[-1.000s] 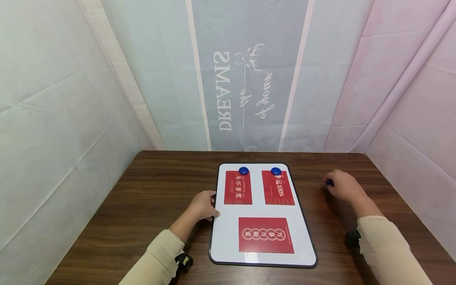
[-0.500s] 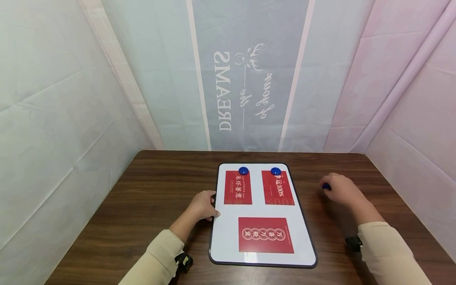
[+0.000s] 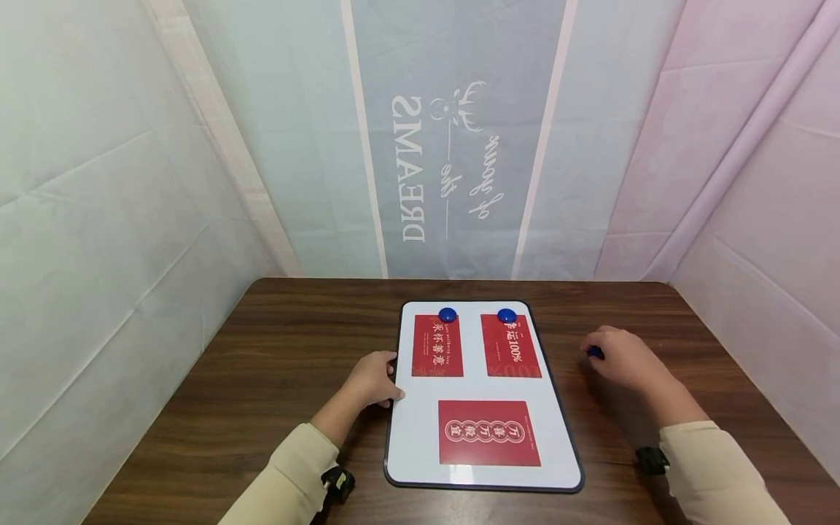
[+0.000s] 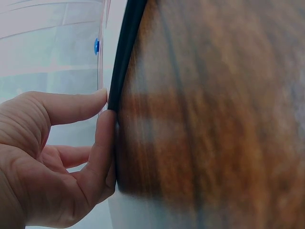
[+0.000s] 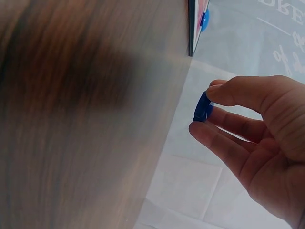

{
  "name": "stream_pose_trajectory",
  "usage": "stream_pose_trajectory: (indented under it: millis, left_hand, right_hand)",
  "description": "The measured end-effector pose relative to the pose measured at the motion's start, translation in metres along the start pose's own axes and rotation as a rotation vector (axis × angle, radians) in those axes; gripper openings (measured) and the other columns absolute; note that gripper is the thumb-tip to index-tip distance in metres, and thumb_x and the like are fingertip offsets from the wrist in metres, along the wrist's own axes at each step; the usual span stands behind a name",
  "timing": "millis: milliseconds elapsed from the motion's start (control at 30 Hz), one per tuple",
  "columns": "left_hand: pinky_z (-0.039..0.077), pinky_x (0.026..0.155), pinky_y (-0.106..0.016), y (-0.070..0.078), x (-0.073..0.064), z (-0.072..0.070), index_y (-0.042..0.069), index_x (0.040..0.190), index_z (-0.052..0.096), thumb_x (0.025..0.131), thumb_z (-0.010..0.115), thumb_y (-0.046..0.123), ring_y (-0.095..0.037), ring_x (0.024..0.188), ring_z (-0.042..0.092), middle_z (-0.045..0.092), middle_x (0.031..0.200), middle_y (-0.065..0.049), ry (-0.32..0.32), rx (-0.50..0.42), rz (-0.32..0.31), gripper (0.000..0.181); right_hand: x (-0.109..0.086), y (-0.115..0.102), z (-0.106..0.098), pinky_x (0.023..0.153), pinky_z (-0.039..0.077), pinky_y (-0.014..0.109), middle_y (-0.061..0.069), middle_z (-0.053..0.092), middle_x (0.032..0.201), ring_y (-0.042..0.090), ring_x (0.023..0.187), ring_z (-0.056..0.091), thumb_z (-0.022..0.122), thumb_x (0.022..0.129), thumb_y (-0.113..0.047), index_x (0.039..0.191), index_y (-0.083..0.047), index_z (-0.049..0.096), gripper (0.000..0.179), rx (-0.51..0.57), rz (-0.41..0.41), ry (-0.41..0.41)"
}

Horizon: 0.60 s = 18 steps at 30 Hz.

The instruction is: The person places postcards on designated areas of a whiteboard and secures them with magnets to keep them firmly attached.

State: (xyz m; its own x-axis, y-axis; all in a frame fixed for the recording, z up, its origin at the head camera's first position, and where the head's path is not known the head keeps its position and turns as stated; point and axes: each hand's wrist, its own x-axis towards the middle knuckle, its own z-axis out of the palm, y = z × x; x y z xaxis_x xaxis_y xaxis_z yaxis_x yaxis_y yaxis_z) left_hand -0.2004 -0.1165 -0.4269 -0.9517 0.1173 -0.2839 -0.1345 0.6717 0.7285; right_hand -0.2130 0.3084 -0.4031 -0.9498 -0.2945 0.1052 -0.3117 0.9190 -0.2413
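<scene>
A whiteboard (image 3: 420, 452) with a dark frame lies flat on the wooden table, bearing three red cards. Two blue round magnets sit at the far edges of the left card (image 3: 437, 357) and the right card (image 3: 512, 350). The near card (image 3: 488, 433) lies sideways with no magnet on it. My left hand (image 3: 372, 378) grips the board's left edge, thumb on top and fingers against the frame (image 4: 125, 52). Right of the board, my right hand (image 3: 623, 356) pinches another blue round magnet (image 5: 202, 108) between thumb and fingertips, above the table.
The brown wooden table (image 3: 295, 328) spreads around the board on all sides. Pale fabric walls stand behind the table (image 3: 315, 182) and along both sides. A black wrist strap (image 3: 651, 461) shows under the right forearm.
My right hand has moved a little left and nearer, carrying the blue magnet. The left hand, the board and the cards stay in place.
</scene>
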Motion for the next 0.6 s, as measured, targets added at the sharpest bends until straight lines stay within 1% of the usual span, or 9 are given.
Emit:
stream_pose_trajectory:
  millis: [133,333,600]
  left_hand:
    - [0.056,0.050,-0.028,0.001,-0.001,0.000,-0.004,0.140,0.047,0.071,0.084,-0.001,-0.019,0.058,0.060,0.055,0.101,-0.014,0.004,0.001,0.001,0.079]
    - [0.056,0.050,-0.028,0.000,-0.001,0.000,-0.003,0.140,0.047,0.071,0.085,-0.001,-0.019,0.057,0.060,0.055,0.100,-0.014,0.005,0.000,0.001,0.079]
    - [0.056,0.050,-0.028,-0.001,0.000,0.000,-0.003,0.140,0.046,0.071,0.085,0.000,-0.019,0.055,0.060,0.054,0.100,-0.013,0.001,0.006,0.002,0.079]
  right_hand:
    - [-0.003,-0.009,-0.002,0.075,0.057,0.051,0.013,0.064,0.091,0.029,0.082,0.063,0.076,0.078,0.002,0.093,-0.002,0.072,0.016,0.007,0.002,-0.010]
    - [-0.004,-0.018,-0.002,0.073,0.058,0.049,0.011,0.064,0.091,0.026,0.079,0.063,0.077,0.078,0.002,0.092,-0.003,0.073,0.016,0.004,-0.031,-0.003]
    - [-0.005,-0.034,-0.003,0.070,0.059,0.043,0.009,0.065,0.091,0.024,0.080,0.063,0.080,0.076,0.000,0.094,-0.004,0.074,0.019,0.043,-0.052,0.002]
